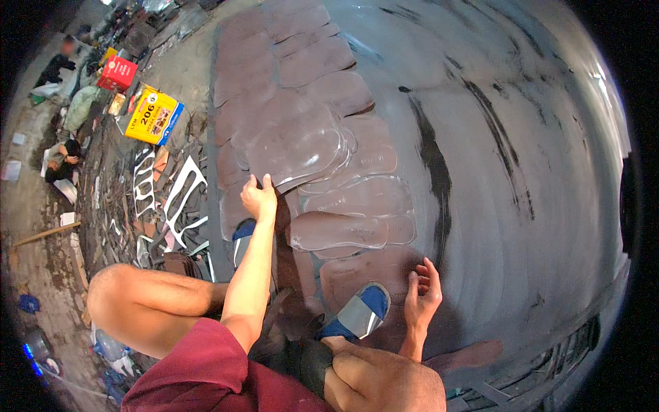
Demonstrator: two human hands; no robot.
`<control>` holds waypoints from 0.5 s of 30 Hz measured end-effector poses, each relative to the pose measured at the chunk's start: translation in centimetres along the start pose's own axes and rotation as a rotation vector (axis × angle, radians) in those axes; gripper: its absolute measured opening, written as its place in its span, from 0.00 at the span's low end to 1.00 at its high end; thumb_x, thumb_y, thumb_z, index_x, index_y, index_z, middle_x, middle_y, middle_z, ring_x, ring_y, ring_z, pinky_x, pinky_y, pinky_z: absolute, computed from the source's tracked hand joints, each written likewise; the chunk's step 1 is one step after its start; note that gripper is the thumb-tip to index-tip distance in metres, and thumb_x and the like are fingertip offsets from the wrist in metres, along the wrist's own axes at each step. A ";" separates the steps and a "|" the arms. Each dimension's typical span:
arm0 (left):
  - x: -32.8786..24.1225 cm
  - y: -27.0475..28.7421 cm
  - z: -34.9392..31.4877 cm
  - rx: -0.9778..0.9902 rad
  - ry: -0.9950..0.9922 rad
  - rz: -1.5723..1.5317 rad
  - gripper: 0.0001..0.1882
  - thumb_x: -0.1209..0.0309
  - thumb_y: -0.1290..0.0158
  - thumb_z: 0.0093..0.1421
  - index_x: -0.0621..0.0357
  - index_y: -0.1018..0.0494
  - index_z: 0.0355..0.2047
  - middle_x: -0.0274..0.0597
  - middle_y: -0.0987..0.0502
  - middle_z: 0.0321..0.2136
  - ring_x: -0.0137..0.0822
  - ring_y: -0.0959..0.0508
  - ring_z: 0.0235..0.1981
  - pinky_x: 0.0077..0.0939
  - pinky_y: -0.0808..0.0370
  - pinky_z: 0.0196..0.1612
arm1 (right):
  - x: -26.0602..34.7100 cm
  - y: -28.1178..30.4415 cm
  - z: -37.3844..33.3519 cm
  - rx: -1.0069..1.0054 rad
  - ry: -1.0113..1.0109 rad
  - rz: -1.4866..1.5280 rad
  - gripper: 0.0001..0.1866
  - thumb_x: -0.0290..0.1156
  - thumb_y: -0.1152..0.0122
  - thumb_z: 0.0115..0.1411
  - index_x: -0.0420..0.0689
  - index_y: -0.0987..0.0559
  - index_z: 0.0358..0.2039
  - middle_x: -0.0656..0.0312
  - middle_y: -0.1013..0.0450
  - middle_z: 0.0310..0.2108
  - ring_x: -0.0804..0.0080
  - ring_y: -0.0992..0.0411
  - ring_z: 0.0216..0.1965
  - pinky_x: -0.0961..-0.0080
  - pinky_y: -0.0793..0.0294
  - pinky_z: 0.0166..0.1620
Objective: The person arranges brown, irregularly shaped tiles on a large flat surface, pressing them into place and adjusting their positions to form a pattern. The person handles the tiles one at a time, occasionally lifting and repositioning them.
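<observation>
My left hand point(259, 199) is closed at the near edge of a brown shoe-sole sheet point(292, 147), which lies on top of a glossy stack. The sheet's near edge stands slightly raised, with a dark shadow under it. Overlapping brown sole pieces point(240, 62) cover the surface beyond. Single brown soles point(340, 231) with pale outlines lie nearer me, right of my left forearm. My right hand point(424, 295) hangs beside my right knee, fingers apart and loosely bent, with nothing in it. Close to it is another brown sole sheet point(357, 271), partly covered by my sandalled foot.
A large dark sheet point(508, 172) with black smears spreads to the right. My blue-and-grey sandals point(360, 312) rest among the soles. On the left lie white cut-out scraps point(182, 202), a yellow tin point(154, 115) and a red box point(117, 73). Another person point(62, 161) sits at the far left.
</observation>
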State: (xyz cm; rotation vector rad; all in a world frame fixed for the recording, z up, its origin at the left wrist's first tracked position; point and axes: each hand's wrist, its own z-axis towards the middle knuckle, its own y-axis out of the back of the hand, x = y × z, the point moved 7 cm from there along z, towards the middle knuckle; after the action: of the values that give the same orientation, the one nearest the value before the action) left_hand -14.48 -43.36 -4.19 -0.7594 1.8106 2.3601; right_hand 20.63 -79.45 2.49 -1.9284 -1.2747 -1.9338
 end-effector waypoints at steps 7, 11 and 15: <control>-11.0 5.0 -0.9 -0.155 -0.545 -0.243 0.09 0.78 0.40 0.52 0.56 0.21 0.35 0.46 0.20 0.34 0.51 0.21 0.43 0.43 0.26 0.54 | 0.2 1.4 -1.5 -0.167 0.034 -0.006 0.24 0.19 0.34 0.61 0.43 0.22 0.59 0.55 0.20 0.51 0.66 0.23 0.45 0.71 0.23 0.47; -29.1 7.9 -18.6 0.678 -1.268 -0.649 0.16 0.81 0.43 0.49 0.55 0.19 0.39 0.44 0.16 0.39 0.49 0.17 0.43 0.42 0.20 0.50 | 9.0 7.4 0.7 -0.383 0.529 -0.476 0.40 0.22 0.28 0.50 0.50 0.29 0.65 0.49 0.35 0.68 0.43 0.42 0.72 0.44 0.48 0.74; -35.5 16.2 -28.1 1.043 -1.286 -1.166 0.21 0.84 0.39 0.50 0.54 0.17 0.45 0.44 0.15 0.40 0.46 0.17 0.49 0.38 0.22 0.55 | 12.9 16.9 3.4 -0.029 0.692 -0.502 0.27 0.15 0.31 0.49 0.45 0.18 0.51 0.53 0.19 0.49 0.55 0.22 0.57 0.52 0.30 0.64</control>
State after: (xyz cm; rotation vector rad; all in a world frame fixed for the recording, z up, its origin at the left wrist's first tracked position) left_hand 20.48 -65.78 20.06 0.0229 1.0814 0.5648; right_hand 31.41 -82.18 20.89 -0.8127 -1.5655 -2.5156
